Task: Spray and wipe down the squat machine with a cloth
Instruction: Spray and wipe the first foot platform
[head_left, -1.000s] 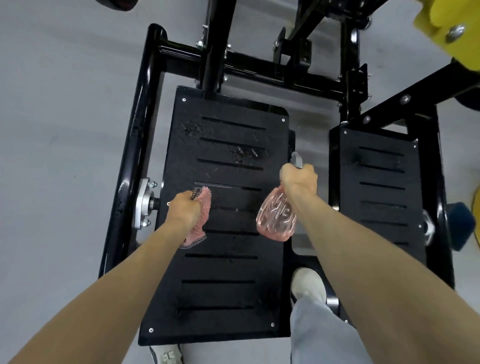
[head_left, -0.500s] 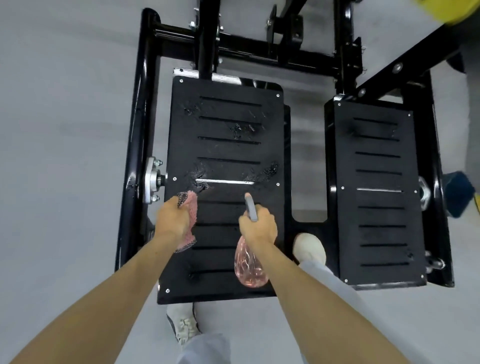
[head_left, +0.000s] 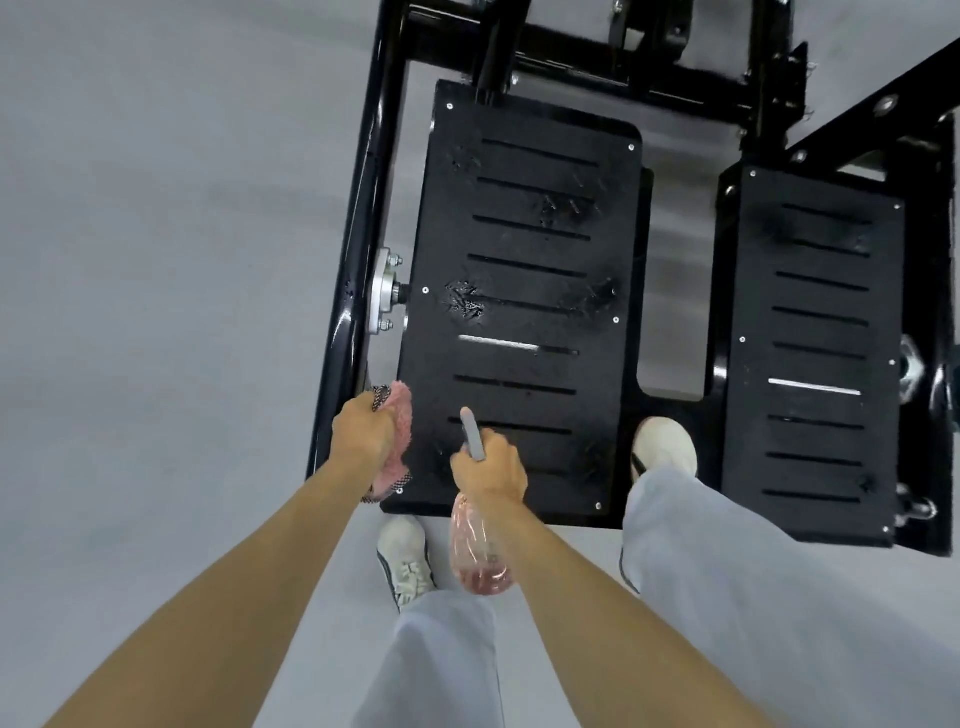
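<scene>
The squat machine's left black foot plate (head_left: 524, 312) lies below me, slotted and dotted with wet spray patches. A second black foot plate (head_left: 815, 358) sits to its right. My left hand (head_left: 363, 434) grips a fluffy pink cloth (head_left: 401, 431) at the left plate's near left corner. My right hand (head_left: 491, 467) holds a clear pink spray bottle (head_left: 478, 551) by its neck, its grey nozzle (head_left: 472, 434) pointing out over the near end of the left plate. The bottle body hangs below my wrist, with pink liquid at the bottom.
A black steel frame (head_left: 363, 249) runs along the left plate and across the top, with a silver pivot flange (head_left: 383, 296) on it. My right shoe (head_left: 665, 449) stands in the gap between the plates, my left shoe (head_left: 405, 558) on the grey floor (head_left: 166, 312).
I have stepped back and the view has tilted down, so both hands now sit near the plate's close edge. The bottle has swung from beside the plate to point over it; more wet patches show.
</scene>
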